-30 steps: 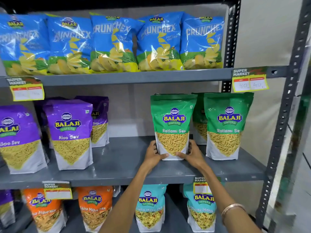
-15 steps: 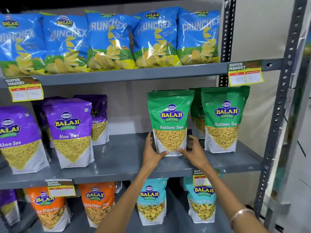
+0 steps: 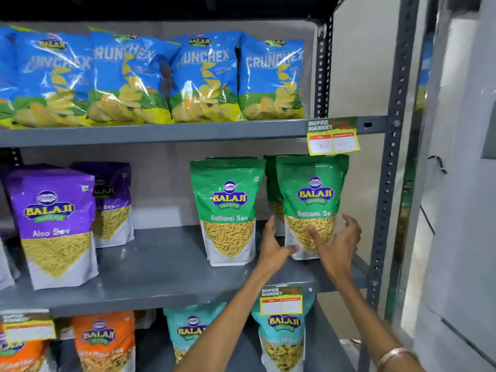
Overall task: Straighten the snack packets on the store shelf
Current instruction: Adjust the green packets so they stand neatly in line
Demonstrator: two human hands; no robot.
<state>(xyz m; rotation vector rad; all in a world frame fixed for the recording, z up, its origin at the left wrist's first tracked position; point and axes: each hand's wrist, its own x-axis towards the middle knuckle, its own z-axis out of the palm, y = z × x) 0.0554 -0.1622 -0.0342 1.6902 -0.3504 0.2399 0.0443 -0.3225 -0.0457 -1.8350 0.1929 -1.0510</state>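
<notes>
On the grey middle shelf [image 3: 166,277] two green Ratlami Sev packets stand upright side by side. The left green packet [image 3: 228,210] stands free. My left hand [image 3: 272,247] is open at the lower left edge of the right green packet [image 3: 312,200], thumb touching its base. My right hand [image 3: 336,244] is open at its lower right, fingers spread, thumb across its front. A third green packet [image 3: 271,183] is partly hidden behind it. Two purple Aloo Sev packets [image 3: 57,226] stand at the left.
Blue Crunchex chip bags [image 3: 204,79] line the top shelf. Orange [image 3: 103,342] and teal packets [image 3: 281,336] fill the shelf below. Yellow price tags [image 3: 332,138] hang on shelf edges. A perforated grey upright [image 3: 389,183] bounds the right side, with a pale wall beyond.
Both hands have let go of the left green packet and moved right to the right green packet. The view has shifted closer and to the right.
</notes>
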